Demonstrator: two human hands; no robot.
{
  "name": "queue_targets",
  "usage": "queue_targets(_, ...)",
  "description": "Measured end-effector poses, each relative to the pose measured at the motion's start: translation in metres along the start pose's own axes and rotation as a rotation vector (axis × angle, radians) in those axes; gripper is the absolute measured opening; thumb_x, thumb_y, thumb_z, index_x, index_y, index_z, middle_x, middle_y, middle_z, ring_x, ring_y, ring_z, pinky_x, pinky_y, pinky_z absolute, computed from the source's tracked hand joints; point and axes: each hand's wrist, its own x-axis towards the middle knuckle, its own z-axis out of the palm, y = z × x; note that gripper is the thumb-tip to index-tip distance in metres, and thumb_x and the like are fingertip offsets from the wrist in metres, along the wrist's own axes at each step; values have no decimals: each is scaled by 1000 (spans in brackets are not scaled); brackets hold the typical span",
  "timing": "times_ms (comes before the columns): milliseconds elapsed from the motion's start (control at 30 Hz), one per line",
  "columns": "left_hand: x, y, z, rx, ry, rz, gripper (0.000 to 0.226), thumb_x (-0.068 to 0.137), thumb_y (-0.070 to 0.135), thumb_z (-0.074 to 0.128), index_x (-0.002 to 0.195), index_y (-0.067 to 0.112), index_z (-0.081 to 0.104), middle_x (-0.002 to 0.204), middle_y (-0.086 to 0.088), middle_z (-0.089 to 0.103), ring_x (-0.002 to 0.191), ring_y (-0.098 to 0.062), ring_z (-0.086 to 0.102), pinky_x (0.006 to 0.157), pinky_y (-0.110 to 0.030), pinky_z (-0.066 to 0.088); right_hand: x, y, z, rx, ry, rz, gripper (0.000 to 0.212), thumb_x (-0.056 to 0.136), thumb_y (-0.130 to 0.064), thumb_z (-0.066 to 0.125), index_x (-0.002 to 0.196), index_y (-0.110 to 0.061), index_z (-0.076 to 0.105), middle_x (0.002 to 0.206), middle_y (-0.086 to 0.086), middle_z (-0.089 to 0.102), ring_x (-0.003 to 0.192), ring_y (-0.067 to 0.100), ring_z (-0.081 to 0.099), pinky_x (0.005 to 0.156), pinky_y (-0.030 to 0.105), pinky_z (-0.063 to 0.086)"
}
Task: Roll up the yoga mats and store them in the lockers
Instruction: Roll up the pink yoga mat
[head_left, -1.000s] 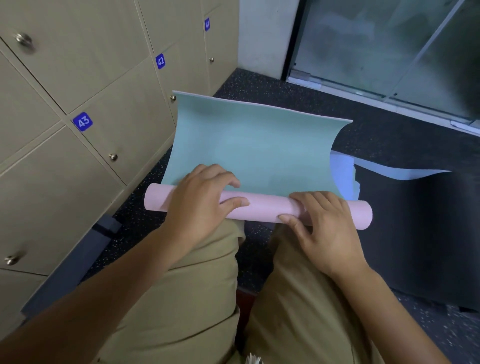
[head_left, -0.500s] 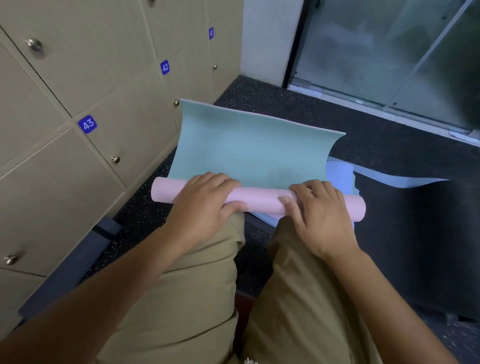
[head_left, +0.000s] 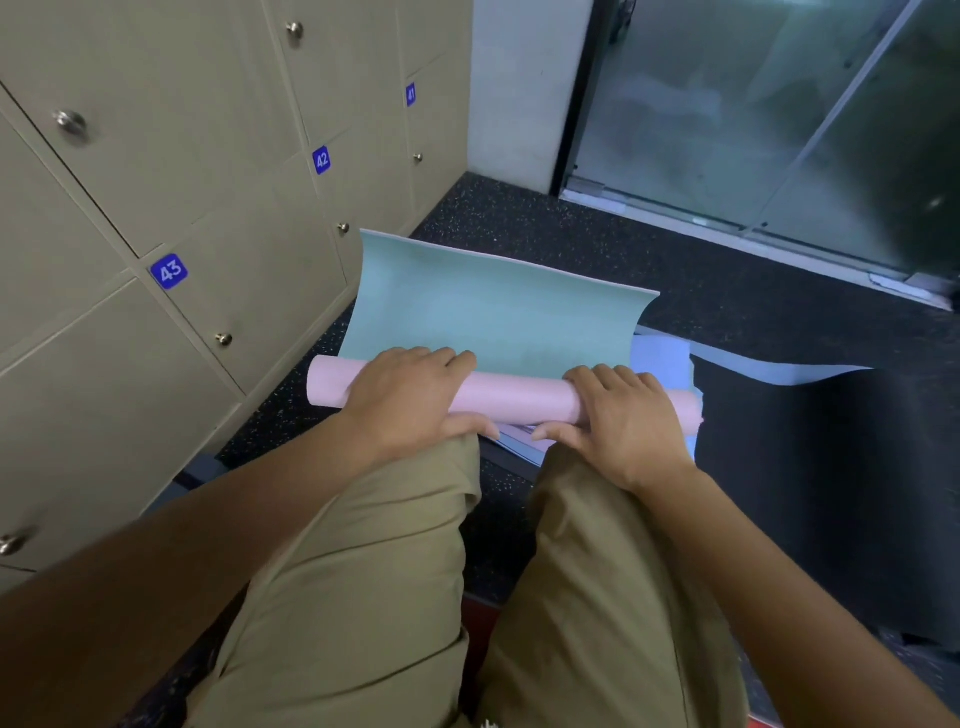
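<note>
While the mat (head_left: 498, 322) lies on the dark floor (head_left: 597, 244) at frame centre, its near end is wound into a pink roll (head_left: 519, 397) running left to right just ahead of the knees (head_left: 457, 457). Unrolled part: teal face up, extending from the roll toward the upper centre, far edge curled upward.

Left hand (head_left: 410, 400): on the left part of the roll, fingers draped over the top to the far side, thumb at the near underside; it grips the roll. Left end of the roll protrudes beyond this hand.

Right hand (head_left: 623, 415): on the right part of the roll, fingers curled over the top, thumb pointing left along the near side; it too grips the roll. Pink end shows just right of it.

Bare pink stretch of roll between the two hands.

Light blue sheet (head_left: 670, 358) under the mat, right of centre. Lockers (head_left: 249, 260), doors shut, fill the left and upper left, plates 43, 42, 41. Glass door (head_left: 753, 114) upper right.
</note>
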Motion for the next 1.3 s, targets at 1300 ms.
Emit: queue_targets(1300,-158,75,-96,-308,-325,271,77,70,104,16,71,30,38,75,12,42,70,-7,44,68,-30,32,-185,-94,-167,87,-151,-35,67,87,-86,38,89,-24,63,76,-11,58,69,16,58,52,28,39)
